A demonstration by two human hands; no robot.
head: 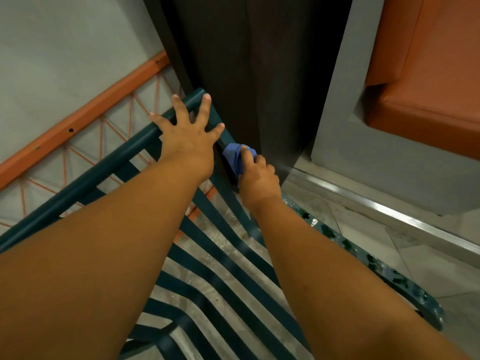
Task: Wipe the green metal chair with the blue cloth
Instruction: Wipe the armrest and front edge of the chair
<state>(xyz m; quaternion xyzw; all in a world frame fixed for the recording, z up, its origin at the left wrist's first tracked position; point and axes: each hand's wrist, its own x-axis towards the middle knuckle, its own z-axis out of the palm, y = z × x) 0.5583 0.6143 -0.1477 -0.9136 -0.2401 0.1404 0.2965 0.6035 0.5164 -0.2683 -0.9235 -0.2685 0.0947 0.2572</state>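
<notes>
The green metal chair fills the lower middle of the head view, its slats running diagonally below me. My left hand lies spread, fingers straight, over the chair's top corner rail. Just right of it, my right hand grips the bunched blue cloth and presses it against the chair's side rail, close to a dark wooden panel. My forearms hide part of the slats.
A dark wooden panel stands right behind the chair's corner. An orange metal chair frame with thin wires lies to the left. An orange cushioned seat and a metal floor strip are at right.
</notes>
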